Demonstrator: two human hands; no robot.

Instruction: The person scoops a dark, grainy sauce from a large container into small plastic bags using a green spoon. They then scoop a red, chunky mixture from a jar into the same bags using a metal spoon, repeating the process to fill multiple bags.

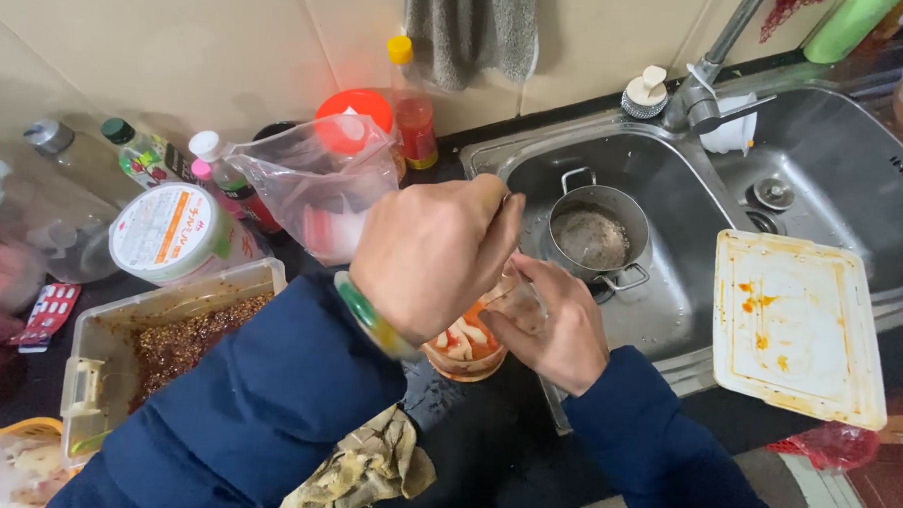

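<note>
Steel sink (670, 292) gleams beside the dark counter, a small metal pot (594, 234) inside, a stained white plastic lid (799, 331) on its edge. We see our left hand (433, 255) curled over a clear jar (465, 350) of reddish liquid and pale pieces; our right hand (554, 323) grips its side.

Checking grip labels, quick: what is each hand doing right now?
Left hand: closed on something thin above the jar; what it is cannot be told.
Right hand: closed, holding the jar.
</note>
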